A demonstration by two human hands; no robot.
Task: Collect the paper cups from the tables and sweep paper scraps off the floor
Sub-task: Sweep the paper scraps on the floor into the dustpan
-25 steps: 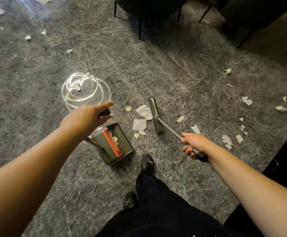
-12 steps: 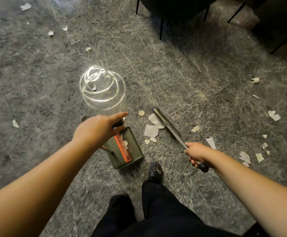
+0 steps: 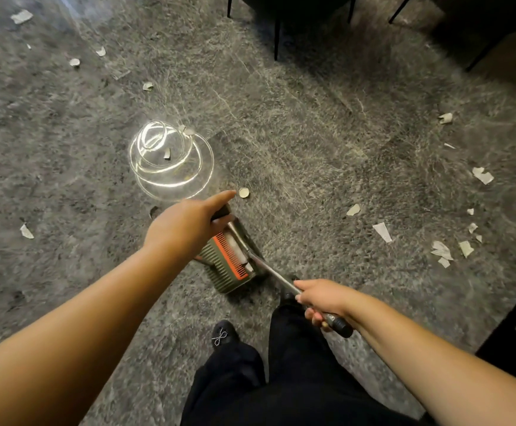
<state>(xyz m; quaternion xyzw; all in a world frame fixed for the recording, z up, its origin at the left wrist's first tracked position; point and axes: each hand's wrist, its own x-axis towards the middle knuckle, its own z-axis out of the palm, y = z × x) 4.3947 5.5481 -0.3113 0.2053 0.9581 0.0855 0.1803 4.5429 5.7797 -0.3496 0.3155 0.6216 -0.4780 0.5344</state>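
Paper scraps (image 3: 382,232) (some twenty), one dustpan (image 3: 230,265), one broom (image 3: 276,276), each hand's grip clamped round a handle.

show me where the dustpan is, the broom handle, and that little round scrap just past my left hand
dustpan (image 3: 219,265): head view, on its ribbed green back panel.
broom handle (image 3: 273,273): head view, on the metal shaft ahead of the right hand (image 3: 324,298).
round scrap (image 3: 243,192): head view, on its centre.

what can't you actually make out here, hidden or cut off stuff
Head view only:
- Dustpan handle: covered by the left hand gripping it.
- Broom head: hidden at the dustpan mouth, behind that hand.
- Scraps inside the pan: mostly blocked by the broom shaft.
- Chairs: cut off by the top edge.
- Tables, paper cups: out of frame.
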